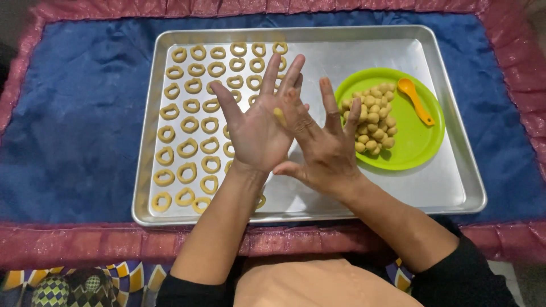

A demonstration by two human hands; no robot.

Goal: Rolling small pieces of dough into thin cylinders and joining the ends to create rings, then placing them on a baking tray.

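Observation:
My left hand (256, 128) is palm up over the middle of a metal baking tray (455, 187), fingers spread. My right hand (325, 145) lies across it, palm down, and a small piece of yellow dough (279, 116) is pressed between the two palms. Rows of ring-shaped dough pieces (187, 108) fill the tray's left half, partly hidden under my left hand. A green plate (418, 142) on the tray's right holds a heap of small dough balls (374, 119) and an orange spoon (415, 100).
The tray rests on a blue cloth (79, 131) with a pink ruffled border (74, 244). A patterned fabric (68, 284) shows at the bottom left. Bare tray metal lies between the rings and the plate.

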